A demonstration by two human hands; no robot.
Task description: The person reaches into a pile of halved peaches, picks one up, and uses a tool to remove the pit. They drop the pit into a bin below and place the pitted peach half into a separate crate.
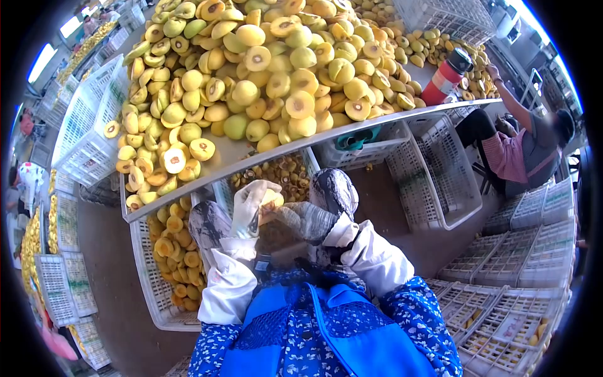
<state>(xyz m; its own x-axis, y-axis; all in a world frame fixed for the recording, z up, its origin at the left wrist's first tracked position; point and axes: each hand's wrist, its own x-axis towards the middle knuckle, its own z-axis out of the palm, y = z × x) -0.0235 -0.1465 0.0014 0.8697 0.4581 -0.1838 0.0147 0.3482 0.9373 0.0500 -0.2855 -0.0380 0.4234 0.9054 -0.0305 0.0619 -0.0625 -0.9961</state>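
My left hand [249, 206], in a pale glove, is closed round a halved yellow fruit [271, 200] above my lap. Close on its right, my right hand [303, 221], in a grey glove, has its fingers pressed together at the fruit's edge; whatever it grips is too small to make out. Just beyond both hands, a metal-edged table [301, 143] bears a large heap of halved yellow fruit [251, 94]. Below the table edge, a crate of fruit pieces [282, 173] is partly hidden by my hands and knee.
A white crate of fruit halves [157, 301] stands at my left. An empty white crate [91, 135] leans by the table's left end. A red flask [445, 78] stands on the table at right. Another person [534, 144] sits at the right, near stacked crates [502, 320].
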